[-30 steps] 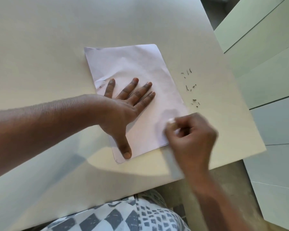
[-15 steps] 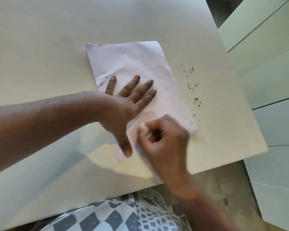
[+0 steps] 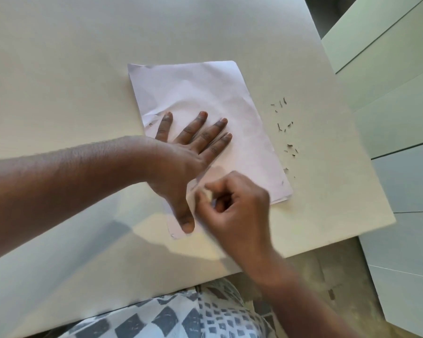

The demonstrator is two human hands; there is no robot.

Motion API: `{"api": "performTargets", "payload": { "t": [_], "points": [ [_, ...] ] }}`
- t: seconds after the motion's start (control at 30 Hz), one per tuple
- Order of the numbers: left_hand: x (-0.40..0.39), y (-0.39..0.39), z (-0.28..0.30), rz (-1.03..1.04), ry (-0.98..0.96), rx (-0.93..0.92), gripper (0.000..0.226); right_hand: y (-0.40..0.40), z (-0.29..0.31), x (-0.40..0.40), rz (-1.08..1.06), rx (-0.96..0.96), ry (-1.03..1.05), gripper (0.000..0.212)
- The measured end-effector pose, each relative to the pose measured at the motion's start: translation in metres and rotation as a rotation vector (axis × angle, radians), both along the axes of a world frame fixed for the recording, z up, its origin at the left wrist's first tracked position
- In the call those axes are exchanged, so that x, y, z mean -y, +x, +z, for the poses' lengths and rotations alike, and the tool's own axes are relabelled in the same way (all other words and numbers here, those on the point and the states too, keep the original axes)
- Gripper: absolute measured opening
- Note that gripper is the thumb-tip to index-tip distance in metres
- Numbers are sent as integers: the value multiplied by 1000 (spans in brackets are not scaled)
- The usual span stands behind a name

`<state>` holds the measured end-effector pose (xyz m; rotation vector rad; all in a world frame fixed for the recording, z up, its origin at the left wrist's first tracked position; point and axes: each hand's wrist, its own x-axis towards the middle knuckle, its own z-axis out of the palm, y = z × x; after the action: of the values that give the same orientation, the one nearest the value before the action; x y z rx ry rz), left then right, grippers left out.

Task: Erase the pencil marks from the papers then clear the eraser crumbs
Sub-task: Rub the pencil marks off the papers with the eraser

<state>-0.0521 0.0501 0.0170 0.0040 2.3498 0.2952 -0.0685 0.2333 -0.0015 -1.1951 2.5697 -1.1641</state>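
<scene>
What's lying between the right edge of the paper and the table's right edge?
Head view: scattered dark eraser crumbs on the bare table, beside the paper.

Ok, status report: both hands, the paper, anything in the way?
Left hand flat, pressing white paper sheet. Right hand pinching small white eraser on sheet's near edge. Dark eraser crumbs scattered on beige table beside it; nothing blocking.

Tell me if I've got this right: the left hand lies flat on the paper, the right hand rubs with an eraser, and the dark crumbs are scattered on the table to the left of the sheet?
Not quite. In the head view the eraser crumbs lie on the table to the right of the paper, not the left. The rest holds: the left hand lies flat on the sheet while the right hand pinches the eraser.
</scene>
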Motion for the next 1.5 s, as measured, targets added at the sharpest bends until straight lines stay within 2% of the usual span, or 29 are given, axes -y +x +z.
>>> {"api": "performTargets", "payload": {
  "t": [0.13,0.2,0.27,0.33,0.4,0.57,0.63,0.7,0.77,0.83,1.03,1.1,1.17,1.23,1.27,1.43,1.5],
  "points": [
    [1,0,0,5,26,12,180,-78,0,-20,-318,-143,50,12],
    [2,-1,1,7,30,5,180,-93,4,-24,-384,-210,78,11],
    [1,0,1,9,21,6,181,-64,4,-15,-285,-167,29,12],
    [-1,-1,0,9,0,2,181,-18,4,-3,-55,-18,-12,17],
    [-2,-1,1,3,-8,6,181,-4,2,-1,47,8,10,21],
    [1,0,3,7,23,10,179,-95,0,-22,-341,-204,75,12],
    [1,0,2,4,24,5,180,-96,4,-25,-377,-252,86,11],
    [1,0,1,6,17,1,181,-61,5,-17,-248,-177,23,13],
    [0,0,1,6,6,5,181,-19,4,-6,-30,-50,-5,18],
    [-1,0,1,0,0,4,181,-10,1,-6,36,-33,20,21],
    [-1,-1,3,5,22,19,180,-104,2,-35,-411,-262,121,12],
    [0,-1,2,-1,12,11,180,-78,5,-26,-356,-251,50,13],
    [-2,-1,2,1,-1,3,180,-28,6,-10,-137,-111,-29,18],
    [-3,-1,3,2,-18,6,179,4,4,-4,37,-19,-19,22],
    [-3,-1,3,-5,-17,8,180,1,1,-7,39,-6,7,22],
    [0,-1,4,3,21,14,180,-86,3,-43,-349,-164,88,14],
    [-1,-1,4,4,17,15,180,-78,8,-42,-358,-238,71,16]
  ]
}}
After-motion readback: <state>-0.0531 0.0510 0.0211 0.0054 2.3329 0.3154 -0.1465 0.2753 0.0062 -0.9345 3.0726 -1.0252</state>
